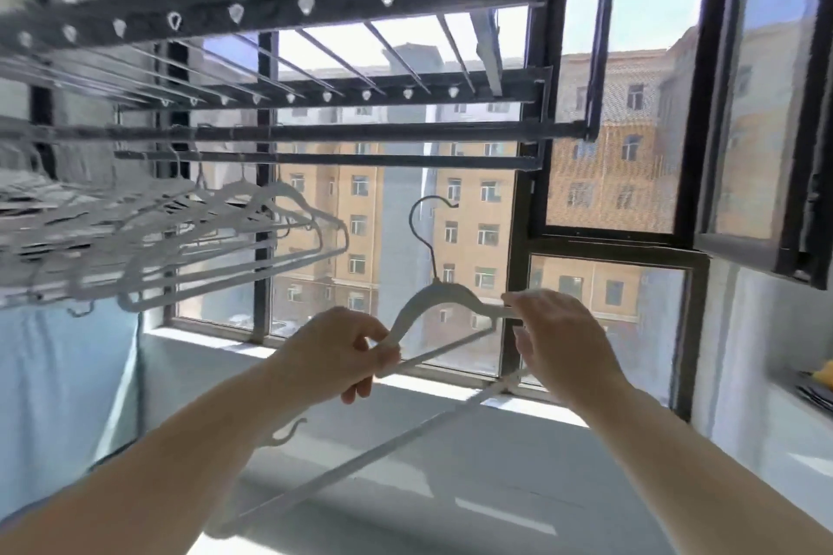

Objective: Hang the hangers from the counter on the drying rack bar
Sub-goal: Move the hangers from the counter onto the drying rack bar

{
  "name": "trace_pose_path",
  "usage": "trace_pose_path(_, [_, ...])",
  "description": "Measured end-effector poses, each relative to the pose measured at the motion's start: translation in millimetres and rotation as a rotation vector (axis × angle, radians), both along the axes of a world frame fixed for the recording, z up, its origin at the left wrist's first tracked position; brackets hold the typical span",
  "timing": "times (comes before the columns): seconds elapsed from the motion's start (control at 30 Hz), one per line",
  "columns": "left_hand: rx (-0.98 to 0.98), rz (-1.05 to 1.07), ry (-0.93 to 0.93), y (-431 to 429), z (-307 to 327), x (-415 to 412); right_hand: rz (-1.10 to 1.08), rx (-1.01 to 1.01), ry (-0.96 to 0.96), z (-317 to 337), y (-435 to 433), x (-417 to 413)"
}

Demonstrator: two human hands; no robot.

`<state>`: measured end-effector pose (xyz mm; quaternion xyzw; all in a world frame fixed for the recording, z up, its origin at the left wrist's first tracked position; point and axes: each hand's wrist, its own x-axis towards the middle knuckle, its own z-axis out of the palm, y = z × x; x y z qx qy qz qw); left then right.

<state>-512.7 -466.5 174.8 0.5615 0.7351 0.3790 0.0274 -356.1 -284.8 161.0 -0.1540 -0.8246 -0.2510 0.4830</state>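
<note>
Your left hand (336, 351) and right hand (556, 340) each pinch a shoulder of the white hanger (435, 294); next, raise its hook over the rack bar (360, 160), right of the hung hangers (252, 216).

The lower dark metal rack bar (324, 160) is crowded at its left, where a bunch of white flocked hangers (288, 201) seems to hook on. Right of them it runs bare to the black window-frame upright (525, 239). Open air separates that stretch from the grey-hooked white hanger (435, 292) below.
</note>
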Motion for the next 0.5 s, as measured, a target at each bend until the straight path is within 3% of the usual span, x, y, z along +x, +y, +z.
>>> trace_pose_path(0.3, [0.115,0.2,0.073,-63,50,-85,-0.115,0.165,0.094,91,-53,-105])
trace_pose_path(0.5, [0.121,0.274,0.1,-65,77,-120,-0.261,0.005,-0.037,134,-55,-133])
